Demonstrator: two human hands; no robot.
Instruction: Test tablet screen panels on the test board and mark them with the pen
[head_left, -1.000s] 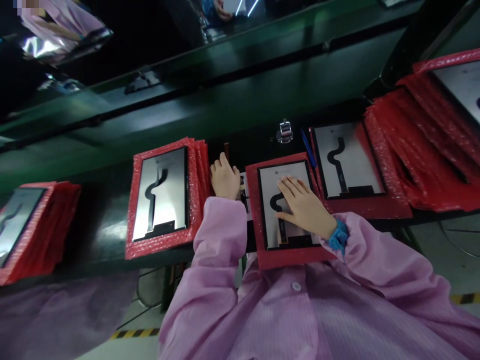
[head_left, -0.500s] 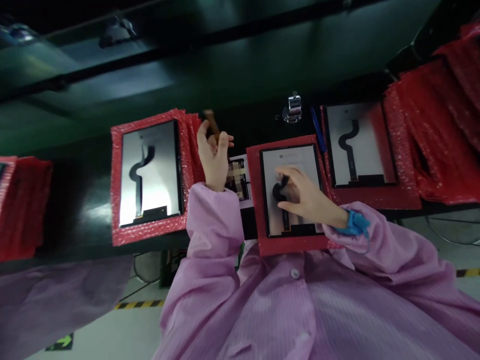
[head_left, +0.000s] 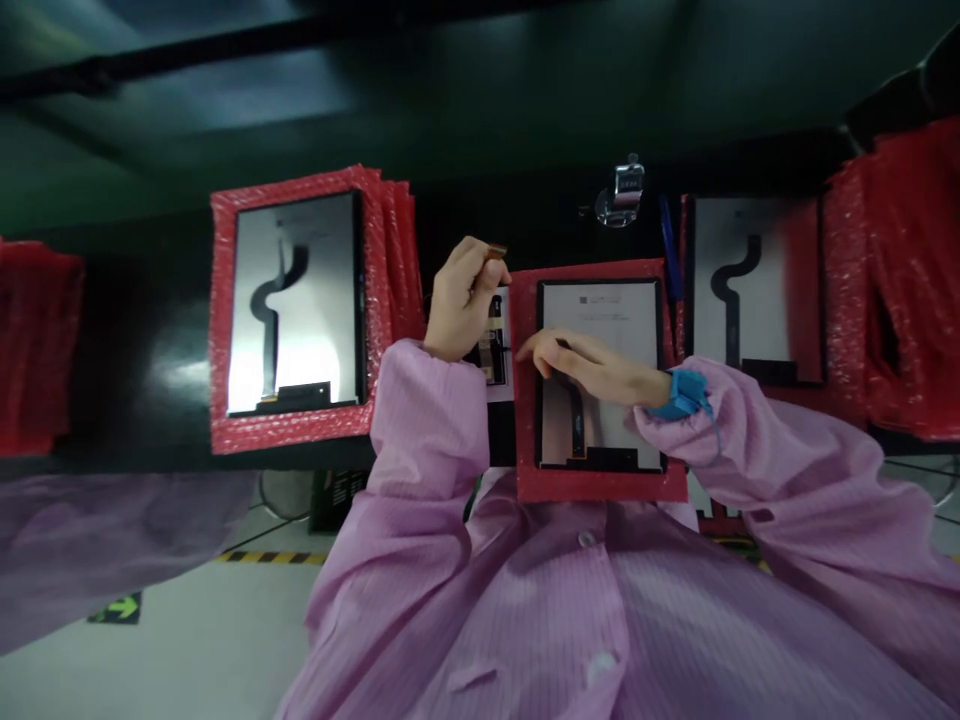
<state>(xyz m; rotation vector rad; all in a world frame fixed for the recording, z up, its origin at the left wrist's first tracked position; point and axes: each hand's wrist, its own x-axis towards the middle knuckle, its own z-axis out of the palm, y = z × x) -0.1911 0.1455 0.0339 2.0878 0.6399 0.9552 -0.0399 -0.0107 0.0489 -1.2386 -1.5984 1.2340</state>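
Note:
My left hand (head_left: pixel 461 300) is closed, pinching a small brown strip (head_left: pixel 496 252) between thumb and fingertips. It hovers just left of a display panel (head_left: pixel 630 420) that lies face down on a red bubble bag (head_left: pixel 529 480) in front of me. My right hand (head_left: pixel 592 365) reaches over this panel, its thumb and fingers closed around the upper end of the panel's black flex cable (head_left: pixel 577 425). Some fingers point left past the panel's edge, and they hide the cable's bend. Between the hands sits a small board with black parts and tape (head_left: pixel 495 345), partly covered by my left hand.
On the left, another panel (head_left: pixel 296 320) rests on a stack of red bags. To the right, a third panel (head_left: pixel 765 300) is partly in its bag, beside more red bags (head_left: pixel 915 300). A metal tally counter (head_left: pixel 622 190) and a blue pen (head_left: pixel 670 248) lie behind.
My left hand has moved right, bringing the brown strip closer to the middle panel. My right hand has shifted left and its fingers have come together on the flex cable. The view has shifted slightly.

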